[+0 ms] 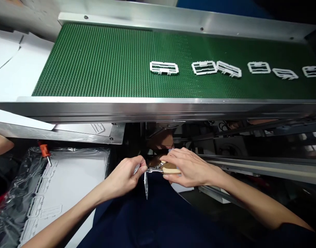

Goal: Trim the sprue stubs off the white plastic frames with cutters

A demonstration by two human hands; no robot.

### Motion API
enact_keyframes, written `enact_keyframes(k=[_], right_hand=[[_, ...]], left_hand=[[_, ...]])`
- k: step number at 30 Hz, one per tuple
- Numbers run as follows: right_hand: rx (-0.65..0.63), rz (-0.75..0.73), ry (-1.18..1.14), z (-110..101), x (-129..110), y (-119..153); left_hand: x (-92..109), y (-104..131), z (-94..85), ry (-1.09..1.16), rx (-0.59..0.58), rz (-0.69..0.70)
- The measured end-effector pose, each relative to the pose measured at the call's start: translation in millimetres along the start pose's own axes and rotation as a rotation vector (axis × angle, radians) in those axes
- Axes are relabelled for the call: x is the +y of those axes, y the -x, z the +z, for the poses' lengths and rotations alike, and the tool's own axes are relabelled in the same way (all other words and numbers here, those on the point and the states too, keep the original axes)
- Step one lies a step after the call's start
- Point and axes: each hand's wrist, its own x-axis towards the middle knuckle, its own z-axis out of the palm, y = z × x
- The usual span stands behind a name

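My left hand (130, 173) pinches a thin pale plastic part (146, 186), which hangs edge-on below the fingertips in front of my dark clothing. In my right hand (187, 167) are pliers or cutters with cream handles (171, 170); the handles are spread somewhat apart. The metal jaws reach left to the part beside my left fingertips. Whether they bite into it cannot be made out. Several white rectangular frames (164, 68) lie on the green ribbed conveyor belt (101, 62) beyond my hands.
The conveyor's metal rail (158, 109) runs across the view beyond my hands. At left, a plastic-lined box (77, 182) holds white sheets and several frames, with an orange-handled tool (45, 151) at its edge. Someone's skin shows at the far left edge. Metal bars lie at right.
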Motion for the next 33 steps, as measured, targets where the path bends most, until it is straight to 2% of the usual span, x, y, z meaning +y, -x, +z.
enact_keyframes(k=[5, 16, 27, 33], right_hand=[[-0.004, -0.037, 0.124, -10, -5, -1], [-0.115, -0.091, 0.293, -34, -15, -10], [-0.122, -0.122, 0.371, -28, -14, -13], [-0.119, 0.018, 0.182, -14, -7, -7]], left_hand=[[3, -2, -2.2, -0.005, -0.033, 0.002], [1, -4, -0.6, 0.015, -0.076, -0.027], [-3, -1, 8.9, 0.101, -0.076, -0.046], [-13, 1, 19.2, 0.323, -0.014, -0.070]])
